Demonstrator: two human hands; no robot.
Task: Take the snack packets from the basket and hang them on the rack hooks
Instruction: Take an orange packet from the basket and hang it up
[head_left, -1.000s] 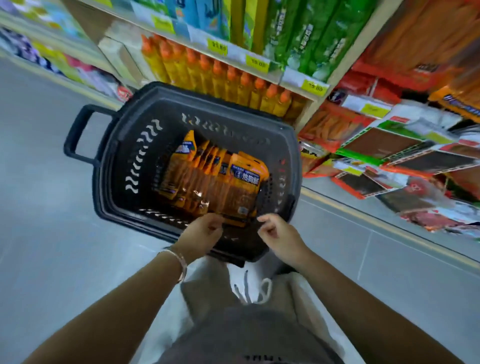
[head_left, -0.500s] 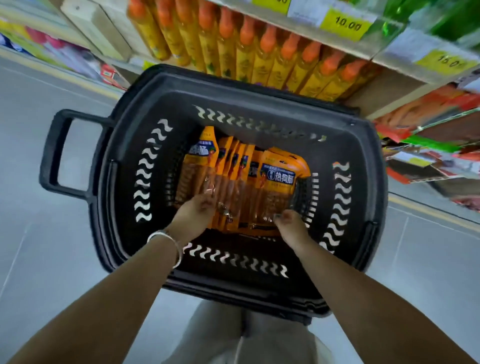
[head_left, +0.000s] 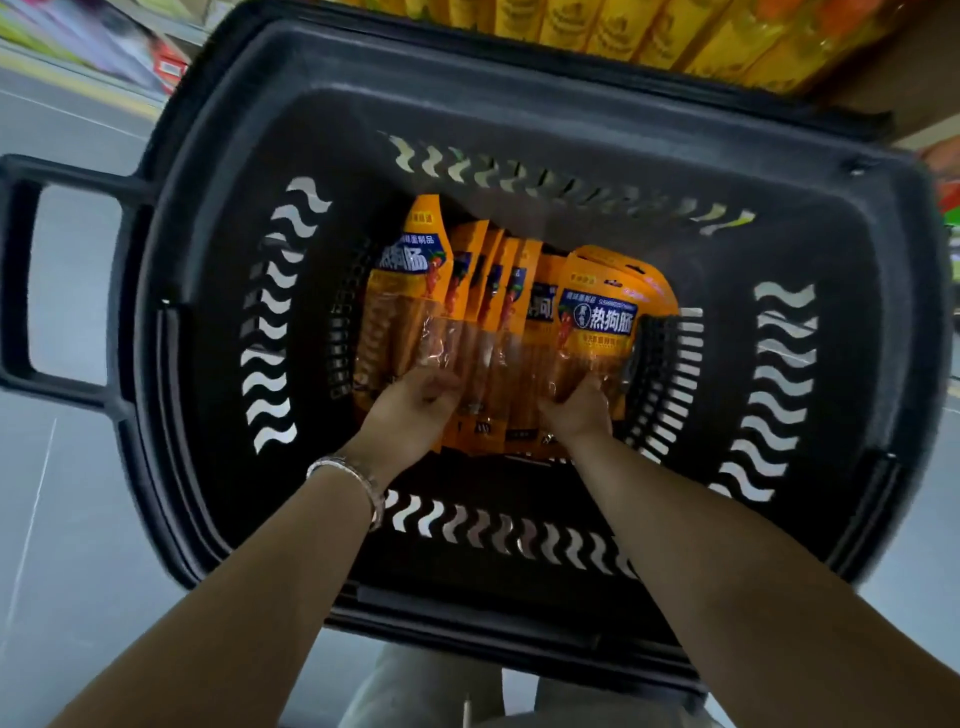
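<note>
A black plastic basket (head_left: 218, 291) stands on the floor below me. Several orange snack packets (head_left: 597, 317) with blue labels lie in a row on its bottom. My left hand (head_left: 405, 410), with a bracelet on the wrist, is down in the basket, fingers curled on the lower ends of the left packets (head_left: 410, 291). My right hand (head_left: 576, 410) grips the lower edge of the rightmost packets. No rack hooks are in view.
The basket's handle (head_left: 21, 270) sticks out to the left over grey floor (head_left: 62, 519). A shelf of yellow bottles (head_left: 623, 26) with orange caps runs along the top edge, right behind the basket. My legs show under the basket's near rim.
I have leaned closer, so the basket fills the view. Both hands went from the near rim down inside and now hold the bottoms of the packets.
</note>
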